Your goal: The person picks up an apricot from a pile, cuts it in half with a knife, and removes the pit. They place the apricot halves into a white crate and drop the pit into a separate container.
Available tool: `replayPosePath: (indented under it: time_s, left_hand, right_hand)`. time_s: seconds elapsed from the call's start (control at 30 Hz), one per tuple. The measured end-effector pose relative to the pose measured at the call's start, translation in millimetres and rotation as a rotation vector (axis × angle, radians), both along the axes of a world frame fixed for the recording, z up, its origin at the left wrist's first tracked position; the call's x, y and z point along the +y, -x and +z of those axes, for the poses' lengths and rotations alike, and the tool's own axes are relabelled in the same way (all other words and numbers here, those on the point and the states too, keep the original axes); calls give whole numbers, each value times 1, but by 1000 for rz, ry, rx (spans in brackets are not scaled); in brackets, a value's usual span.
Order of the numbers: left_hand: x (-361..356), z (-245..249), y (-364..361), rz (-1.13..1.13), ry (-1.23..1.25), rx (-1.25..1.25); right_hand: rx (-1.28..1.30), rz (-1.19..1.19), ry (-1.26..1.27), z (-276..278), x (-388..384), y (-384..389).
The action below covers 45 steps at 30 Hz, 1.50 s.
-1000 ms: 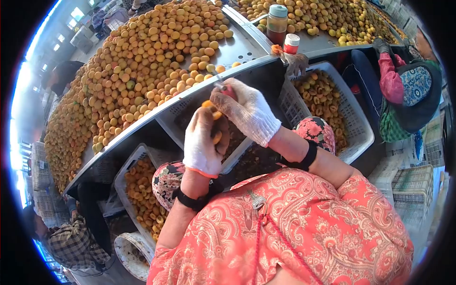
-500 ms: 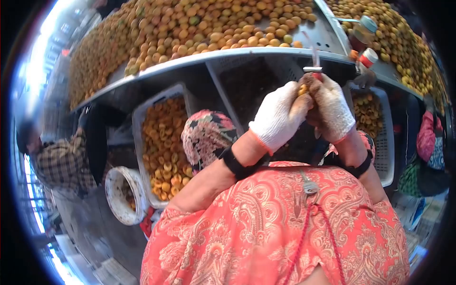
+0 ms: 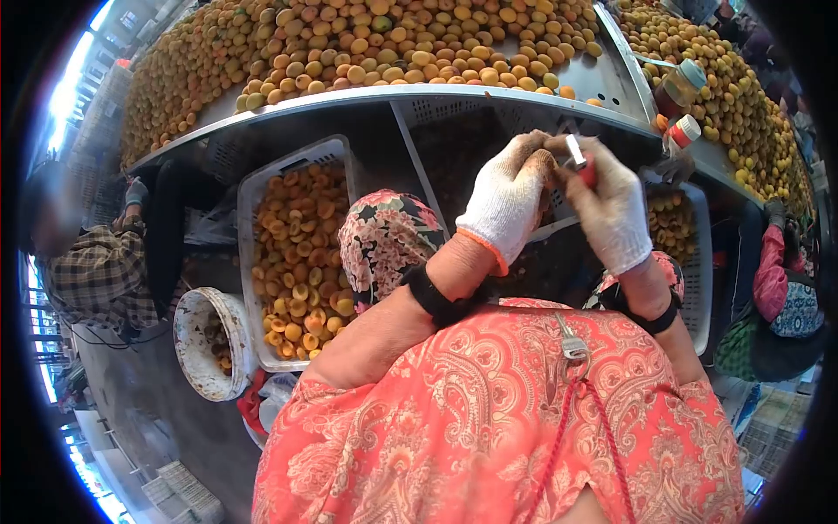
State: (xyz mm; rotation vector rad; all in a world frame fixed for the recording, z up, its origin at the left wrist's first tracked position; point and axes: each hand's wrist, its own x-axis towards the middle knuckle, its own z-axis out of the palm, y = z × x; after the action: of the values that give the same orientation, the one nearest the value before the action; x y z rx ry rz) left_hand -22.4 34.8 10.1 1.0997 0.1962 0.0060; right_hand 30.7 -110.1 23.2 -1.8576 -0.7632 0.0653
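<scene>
My left hand (image 3: 504,194), in a white knitted glove with stained fingertips, is closed, its fingers curled in front of my lap. Whatever it may hold is hidden behind the glove. Close beside it on the right, my right hand (image 3: 614,210), gloved the same way, is wrapped around a red-handled knife (image 3: 587,171) with a bright metal part by the handle. The fingertips of both hands nearly meet. Beyond them, many whole apricots (image 3: 375,48) lie heaped on a metal table (image 3: 615,80). At my left, a white crate (image 3: 247,262) holds halved apricots (image 3: 301,253).
A white bucket (image 3: 243,327) with scraps stands left of the crate. Another crate (image 3: 701,253) of fruit is at my right. A jar (image 3: 681,87) and a red-and-white container (image 3: 683,131) stand on the table. One person (image 3: 105,275) sits at left, another (image 3: 777,279) at right.
The knife has tilted down from upright, and my right hand has turned with it. An orange fruit that showed between my fingers is now out of sight.
</scene>
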Motion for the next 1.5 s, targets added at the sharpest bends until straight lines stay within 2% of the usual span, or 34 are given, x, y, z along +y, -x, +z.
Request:
replayPosePath:
  time_s: [0.07, 0.1, 0.13, 0.2, 0.27, 0.4, 0.47, 0.6, 0.67, 0.73, 0.8, 0.83, 0.87, 0.9, 0.93, 0.97, 1.0, 1.03, 1.13, 1.27, 1.33, 1.4, 1.5]
  left_hand:
    - [-5, -3, 1, 71, 45, 18]
    - [-4, -3, 2, 70, 46, 13]
    - [-3, -3, 4, 54, -45, -10]
    - [-3, -12, 6, 39, -133, -26]
    - [-7, -21, 2, 134, -394, -132]
    - [-13, -25, 3, 122, -419, -122]
    - [-15, -25, 2, 119, -194, -111]
    - [-20, -9, 10, 73, -186, -22]
    - [-21, -2, 14, 53, 46, 26]
    - [-18, 1, 15, 66, 34, 11]
    - [-7, 10, 18, -6, -8, -10]
    - [-5, 5, 16, 0, -9, -12]
    - [-4, -5, 14, 9, -143, -101]
    - [-4, -11, 13, 15, -278, -189]
    - [-3, -12, 13, 14, -278, -190]
    - [0, -12, 14, 51, -490, -227]
    - [4, -12, 16, 86, -701, -264]
    - [10, -6, 19, 7, -813, -154]
    - [41, -7, 25, 104, -945, -157]
    - [115, -16, 37, 225, -1064, -35]
    - [148, -11, 47, 223, -956, 112]
    - [167, -12, 54, 311, -609, 158]
    - [155, -3, 51, 272, -464, 171]
  right_hand:
    - [-30, 16, 8, 0, 0, 2]
    - [41, 72, 22, 4, -1, 3]
    - [112, 127, 36, 7, -2, 3]
    - [24, 162, 79, 5, -7, 4]
    - [-107, 152, 184, 3, -9, 4]
    - [-137, 113, 205, 5, -5, 15]
    - [-190, 61, 152, 3, -2, 18]
    - [-253, -29, 185, 4, 0, 19]
    - [-211, -44, 188, 9, 2, 17]
    - [-183, -40, 167, 6, 4, 16]
    - [61, -61, -48, -6, 8, 13]
    - [323, -50, -264, -10, 13, 11]
    - [449, -154, -196, 0, 9, 9]
    - [384, -128, -237, 0, 15, 6]
    - [318, -103, -277, -2, 20, 3]
    - [317, -104, -277, -3, 20, 1]
    - [213, -115, -134, -4, 19, -1]
    - [108, -122, 11, -5, 17, -2]
    - [182, -189, 58, -7, 14, -1]
    - [284, -255, 31, -19, 0, -12]
    - [278, -264, 20, -23, -3, -14]
    - [351, -253, 24, -24, -1, -13]
    - [330, -195, 19, -29, 4, -15]
